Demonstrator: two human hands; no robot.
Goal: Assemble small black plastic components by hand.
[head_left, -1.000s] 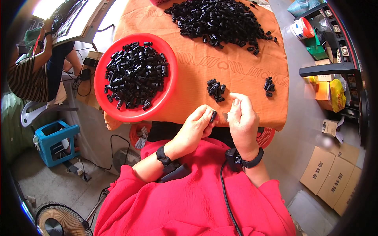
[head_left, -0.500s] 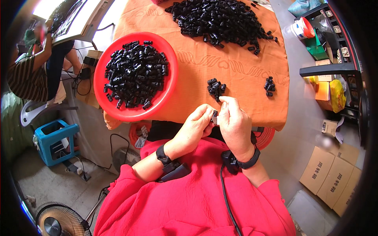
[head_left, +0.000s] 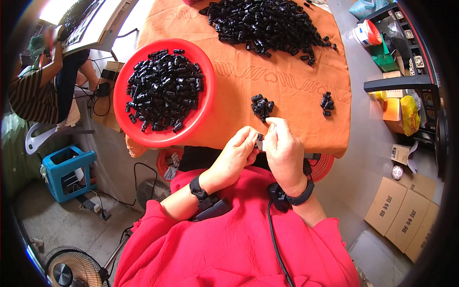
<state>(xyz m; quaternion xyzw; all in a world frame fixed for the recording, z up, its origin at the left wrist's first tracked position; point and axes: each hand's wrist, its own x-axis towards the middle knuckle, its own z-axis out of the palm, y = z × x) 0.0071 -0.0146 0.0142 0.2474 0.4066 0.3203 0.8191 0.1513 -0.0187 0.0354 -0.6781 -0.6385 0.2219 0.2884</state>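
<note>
Close to the table's front edge, my left hand [head_left: 235,152] and my right hand [head_left: 284,149] meet with fingers pinched. Between them is a small black plastic part [head_left: 259,137] with a pale or shiny face; my fingers hide most of it. Just beyond my fingertips lies a small cluster of black parts [head_left: 261,106] on the orange cloth. A smaller group of black parts [head_left: 327,104] sits further right. To the left, a red basin [head_left: 208,103] holds many similar black parts [head_left: 165,91]. A large heap of them [head_left: 263,26] covers the far side of the table.
An orange cloth [head_left: 306,126] covers the table. Left of it stand a blue stool [head_left: 69,174] and a fan [head_left: 71,272]; a person in a striped top [head_left: 36,98] works at another table. On the right are cardboard boxes [head_left: 401,210] and a dark shelf [head_left: 406,86].
Both hands stay nearly in place with the small part between them. A round patterned ball on the floor at right, blurred before, now shows sharply.
</note>
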